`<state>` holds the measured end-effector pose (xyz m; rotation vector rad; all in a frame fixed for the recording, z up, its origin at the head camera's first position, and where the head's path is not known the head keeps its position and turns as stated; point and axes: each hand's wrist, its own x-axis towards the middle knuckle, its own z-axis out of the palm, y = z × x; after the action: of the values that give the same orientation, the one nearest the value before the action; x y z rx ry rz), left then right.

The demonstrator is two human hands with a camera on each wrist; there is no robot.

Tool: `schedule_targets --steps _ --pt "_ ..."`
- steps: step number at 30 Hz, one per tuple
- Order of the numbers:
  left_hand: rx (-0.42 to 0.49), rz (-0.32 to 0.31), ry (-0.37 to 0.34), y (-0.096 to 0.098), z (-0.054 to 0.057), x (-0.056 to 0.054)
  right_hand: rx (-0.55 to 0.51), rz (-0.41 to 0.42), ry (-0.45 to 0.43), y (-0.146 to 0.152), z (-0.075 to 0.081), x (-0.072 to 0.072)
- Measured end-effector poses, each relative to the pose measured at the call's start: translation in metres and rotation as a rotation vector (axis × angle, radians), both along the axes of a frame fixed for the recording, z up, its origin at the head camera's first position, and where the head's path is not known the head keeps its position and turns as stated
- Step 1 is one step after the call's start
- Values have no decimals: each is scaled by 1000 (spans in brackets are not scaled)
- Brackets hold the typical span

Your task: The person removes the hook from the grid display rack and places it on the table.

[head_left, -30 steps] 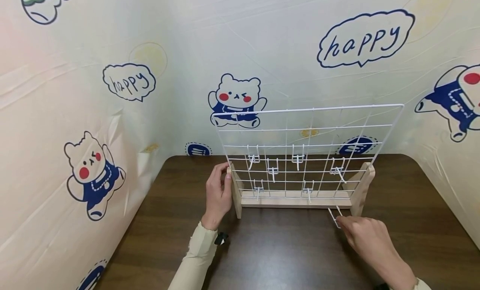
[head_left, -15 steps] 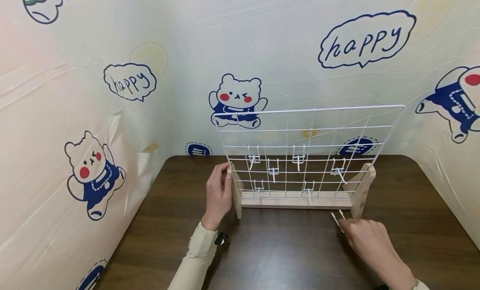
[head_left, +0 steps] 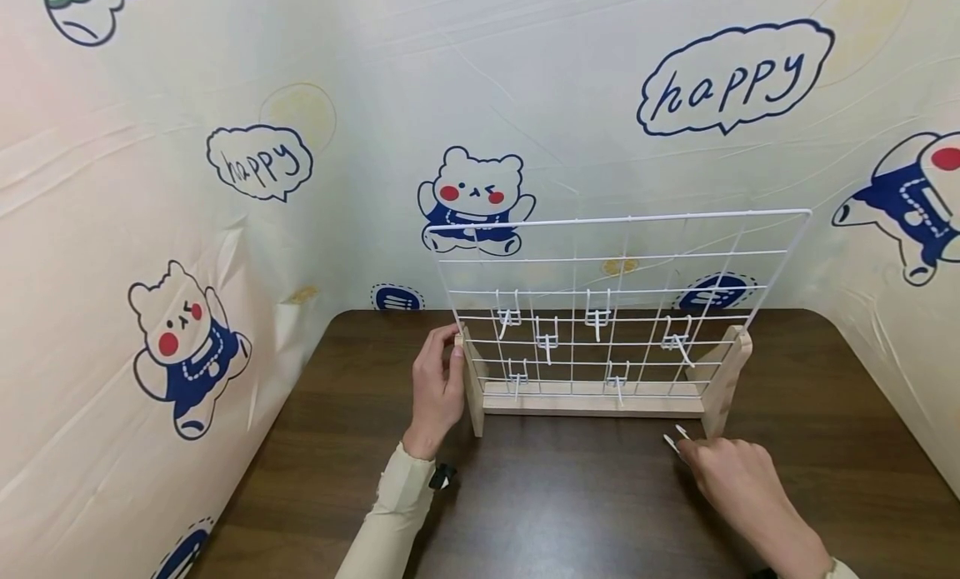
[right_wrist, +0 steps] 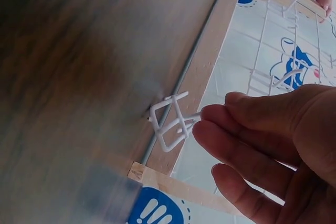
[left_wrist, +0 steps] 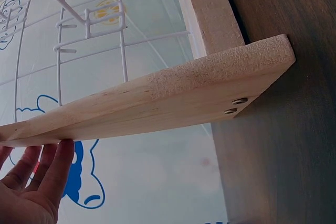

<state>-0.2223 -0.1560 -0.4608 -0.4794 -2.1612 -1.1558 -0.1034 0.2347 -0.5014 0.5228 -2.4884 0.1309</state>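
My right hand pinches a white wire hook between thumb and fingertips, low over the table at the stand's right front. The hook's square wire end points away from the fingertips in the right wrist view. Before me stands a white wire grid panel in a wooden stand. Several white hooks hang on its lower half, one of them a hook near the middle. My left hand rests on the left side board, with extended fingertips on its outer face in the left wrist view.
The stand's right side board rises just beyond my right hand. Beneath everything is a dark wooden table. A pale curtain printed with bears surrounds the table's back and sides.
The hook in my right hand has tilted and drawn slightly back toward me, so less of it shows beyond the fingers. My left hand stays on the side board.
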Motion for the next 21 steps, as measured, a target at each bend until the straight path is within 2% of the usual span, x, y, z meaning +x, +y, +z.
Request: schedule_targets --steps 9,16,21 --pt "0 2 1 0 0 0 19 -31 -94 -4 2 3" --pt "-7 7 -23 0 1 2 14 -60 -204 -9 4 4" --pt "-10 8 -48 0 2 2 36 -73 -228 -9 1 4"
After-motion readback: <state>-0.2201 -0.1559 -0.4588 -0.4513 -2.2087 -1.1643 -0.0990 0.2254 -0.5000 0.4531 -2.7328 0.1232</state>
